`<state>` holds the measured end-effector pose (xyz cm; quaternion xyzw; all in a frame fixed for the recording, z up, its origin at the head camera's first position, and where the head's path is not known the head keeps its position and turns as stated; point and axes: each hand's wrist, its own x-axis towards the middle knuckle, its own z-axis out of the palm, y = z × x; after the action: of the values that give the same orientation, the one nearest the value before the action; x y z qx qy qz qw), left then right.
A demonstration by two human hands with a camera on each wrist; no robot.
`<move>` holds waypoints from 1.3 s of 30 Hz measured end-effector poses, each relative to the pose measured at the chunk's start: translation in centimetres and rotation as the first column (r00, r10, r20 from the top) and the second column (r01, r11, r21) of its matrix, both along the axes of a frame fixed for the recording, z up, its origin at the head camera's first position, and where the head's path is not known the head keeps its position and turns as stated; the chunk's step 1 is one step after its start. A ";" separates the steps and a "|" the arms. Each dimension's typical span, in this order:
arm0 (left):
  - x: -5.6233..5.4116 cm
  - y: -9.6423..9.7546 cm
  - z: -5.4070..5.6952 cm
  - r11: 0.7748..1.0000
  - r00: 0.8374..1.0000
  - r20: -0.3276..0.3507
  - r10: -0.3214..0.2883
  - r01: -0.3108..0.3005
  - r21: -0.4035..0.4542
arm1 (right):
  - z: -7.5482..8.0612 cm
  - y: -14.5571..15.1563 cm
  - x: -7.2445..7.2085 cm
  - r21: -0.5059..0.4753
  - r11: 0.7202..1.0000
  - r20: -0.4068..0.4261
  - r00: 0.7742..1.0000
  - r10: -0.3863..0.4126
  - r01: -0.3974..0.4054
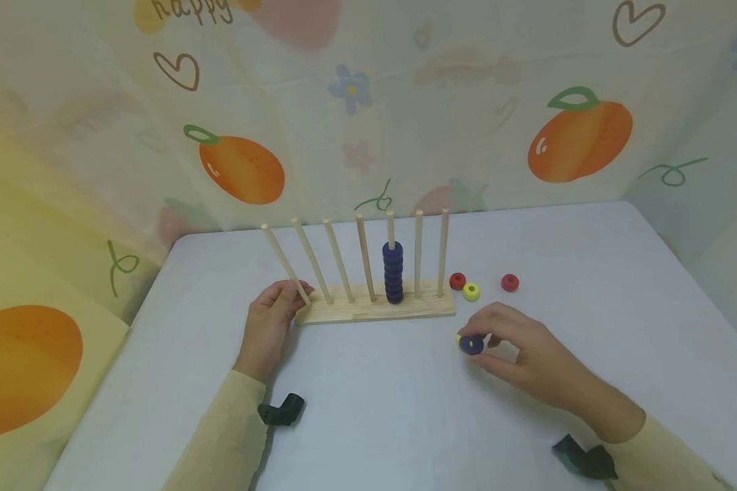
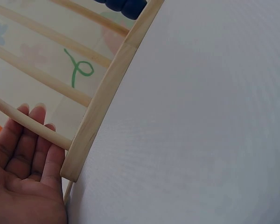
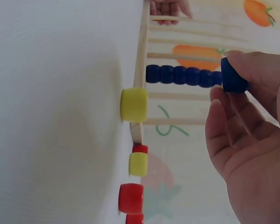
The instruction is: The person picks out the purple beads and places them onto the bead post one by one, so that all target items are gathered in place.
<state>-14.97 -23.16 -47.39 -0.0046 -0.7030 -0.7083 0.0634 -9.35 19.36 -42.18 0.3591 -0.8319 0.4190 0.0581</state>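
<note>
My left hand (image 1: 270,326) grips the left end of a wooden peg rack (image 1: 374,311), at its outermost peg. In the left wrist view the fingers (image 2: 37,154) lie behind that peg, with the thumb at the picture's edge. Several dark blue beads (image 1: 393,273) are stacked on the fifth peg from the left; the other pegs are bare. To the right of the rack, my right hand (image 1: 522,348) pinches a single blue bead (image 3: 233,77) between thumb and fingers, above the table. A yellow bead (image 3: 134,105) sits on the table, mostly hidden behind the blue one in the head view.
Off the rack's right end lie a red bead (image 1: 457,281) and a yellow bead (image 1: 471,292), with another red bead (image 1: 510,282) farther right. The white table (image 1: 368,409) backs onto a fruit-patterned cloth (image 1: 442,123). Dark wrist mounts (image 1: 281,410) sit at both sleeves.
</note>
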 end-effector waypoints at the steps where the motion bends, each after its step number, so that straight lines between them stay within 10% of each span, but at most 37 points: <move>1: 0.0 0.0 0.0 1.000 1.000 0.000 -0.001 0.001 -0.001 | 0.2 -0.1 0.0 0.000 1.000 -0.011 1.000 0.003 -0.003; 39: -0.1 0.1 0.0 1.000 1.000 0.002 0.008 -0.008 -0.002 | 7.7 -4.7 -3.2 -0.154 0.988 -0.277 0.961 -0.021 -0.023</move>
<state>-15.09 -23.04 -47.39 -0.0010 -0.7037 -0.7074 0.0657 -12.60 14.71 -34.45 0.4090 -0.7801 0.4280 0.2021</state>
